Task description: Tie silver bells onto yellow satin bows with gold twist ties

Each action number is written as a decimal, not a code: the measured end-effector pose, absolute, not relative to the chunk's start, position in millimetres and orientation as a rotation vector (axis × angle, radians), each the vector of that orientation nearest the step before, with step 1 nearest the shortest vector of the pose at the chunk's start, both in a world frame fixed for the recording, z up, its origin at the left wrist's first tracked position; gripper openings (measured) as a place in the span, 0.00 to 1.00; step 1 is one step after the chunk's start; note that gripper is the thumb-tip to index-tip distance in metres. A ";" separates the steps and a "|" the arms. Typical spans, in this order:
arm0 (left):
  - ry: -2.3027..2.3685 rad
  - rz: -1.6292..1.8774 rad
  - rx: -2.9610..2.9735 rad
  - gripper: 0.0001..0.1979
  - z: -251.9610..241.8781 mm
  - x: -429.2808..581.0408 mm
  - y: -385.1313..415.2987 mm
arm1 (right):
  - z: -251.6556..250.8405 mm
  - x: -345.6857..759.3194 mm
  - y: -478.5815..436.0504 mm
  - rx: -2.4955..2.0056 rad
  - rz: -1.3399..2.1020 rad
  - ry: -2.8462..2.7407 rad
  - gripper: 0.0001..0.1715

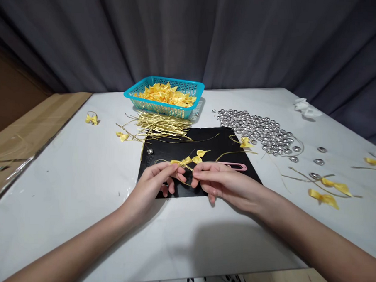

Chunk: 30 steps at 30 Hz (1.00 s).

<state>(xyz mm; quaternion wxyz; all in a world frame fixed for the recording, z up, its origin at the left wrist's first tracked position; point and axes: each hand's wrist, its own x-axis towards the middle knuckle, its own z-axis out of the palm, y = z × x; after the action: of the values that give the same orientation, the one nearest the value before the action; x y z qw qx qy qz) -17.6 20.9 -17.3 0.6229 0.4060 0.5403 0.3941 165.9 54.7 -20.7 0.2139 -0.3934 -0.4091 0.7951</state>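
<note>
Both hands meet above a black mat [181,147]. My left hand [158,175] pinches a yellow ribbon bow [186,161] between thumb and finger. My right hand [216,177] is closed in a pinch on a thin gold cord that runs from the bow; a loop of this cord hangs below, between the hands. Just behind the fingers lie yellow ribbon pieces [201,153]. A pink-handled cutter [236,166] rests beyond my right hand, partly hidden by it. One silver bell [150,151] is on the mat's left side.
A teal basket [160,106] full of yellow bows stands at the back. Before it lies a bundle of gold cords [163,125]. Many silver bells [257,129] spread at back right. Loose bows [324,198] lie right, a finished-looking bow loop [91,119] left, white tissue [306,108] far right.
</note>
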 end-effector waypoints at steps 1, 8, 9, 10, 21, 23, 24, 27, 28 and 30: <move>1.249 0.912 0.940 0.12 -17.6 -17.5 21.1 | -19.4 166.0 55.1 -1.077 2.248 -1.102 0.08; 1.315 0.998 1.078 0.11 -14.4 -20.0 22.5 | -12.5 171.4 61.8 -0.963 2.405 -0.801 0.07; 1.311 1.025 1.109 0.11 -13.7 -20.4 22.5 | -12.5 172.3 62.2 -0.954 2.400 -0.825 0.07; 1.301 1.046 1.144 0.11 -13.3 -20.5 22.6 | -12.8 172.8 62.2 -0.941 2.391 -0.867 0.08; 1.196 1.045 1.212 0.07 -13.0 -18.4 20.3 | -19.9 163.9 53.0 -0.980 2.042 -1.225 0.20; 1.191 1.039 1.224 0.06 -13.4 -17.8 19.2 | -19.0 162.8 52.9 -0.982 2.018 -1.223 0.20; 1.192 1.033 1.235 0.06 -13.7 -17.5 18.9 | -18.5 162.3 52.8 -0.981 2.015 -1.234 0.19; 1.189 0.989 1.249 0.06 -14.5 -16.9 19.7 | -16.8 161.6 52.2 -0.996 1.996 -1.242 0.17; 1.183 0.966 1.240 0.06 -14.7 -16.9 20.4 | -16.4 161.8 52.3 -1.008 1.975 -1.239 0.17; 1.158 0.906 1.217 0.08 -14.6 -17.3 22.2 | -15.7 162.8 53.3 -1.029 1.893 -1.254 0.19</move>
<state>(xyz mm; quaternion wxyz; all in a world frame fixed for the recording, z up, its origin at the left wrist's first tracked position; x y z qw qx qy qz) -17.3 22.2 -14.6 0.5780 0.5203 0.4952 0.3875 162.8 53.3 -15.7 0.3187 -0.3912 -0.4770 0.7196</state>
